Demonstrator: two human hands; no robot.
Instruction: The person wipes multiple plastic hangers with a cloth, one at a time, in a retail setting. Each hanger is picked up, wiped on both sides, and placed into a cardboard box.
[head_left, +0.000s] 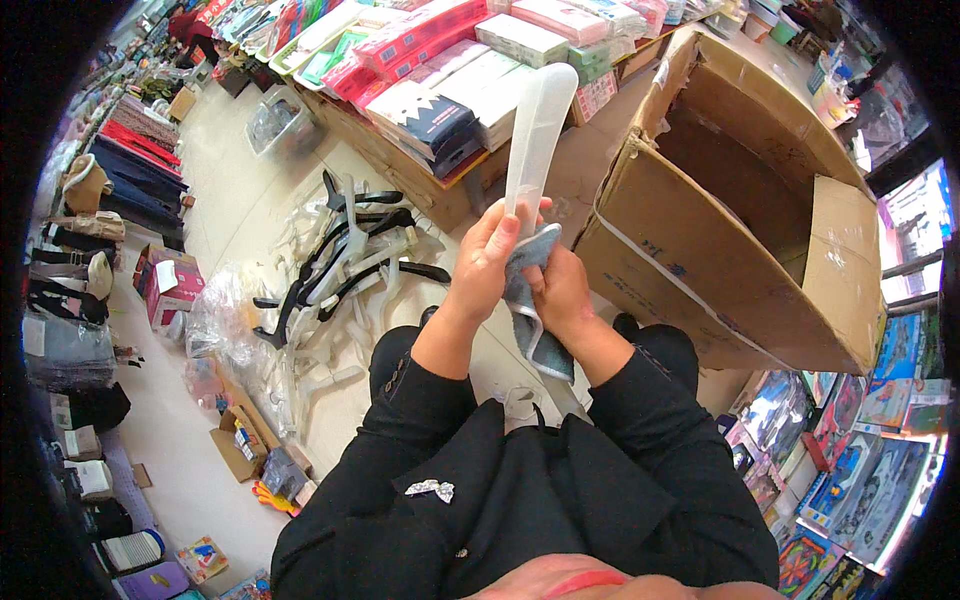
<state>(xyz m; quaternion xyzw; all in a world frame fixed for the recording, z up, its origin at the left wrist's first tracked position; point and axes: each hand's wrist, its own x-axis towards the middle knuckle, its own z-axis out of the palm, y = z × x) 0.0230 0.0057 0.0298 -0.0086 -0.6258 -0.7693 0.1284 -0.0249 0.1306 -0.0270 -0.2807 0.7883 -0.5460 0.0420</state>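
Observation:
A translucent white plastic clothes hanger (541, 120) is held lengthwise in front of me, its broad rounded end pointing away. My left hand (484, 251) grips it near the middle, thumb on top. My right hand (562, 281) is closed around a grey cloth (525, 300) with a pale edge, wrapped against the hanger just below my left hand. The cloth's loose end hangs toward my lap. The hanger's near end (562, 397) shows beneath the cloth. On the floor to the left lies a jumbled pile of black and translucent hangers (345, 255).
A large open cardboard box (697, 262) stands close on the right. Ahead is a display table stacked with packaged tissues (517, 41). Clear plastic wrap (229, 307) and a small open carton (240, 442) lie to the left. Boxed toys (862, 487) stand at the right. A person (191, 34) is far back.

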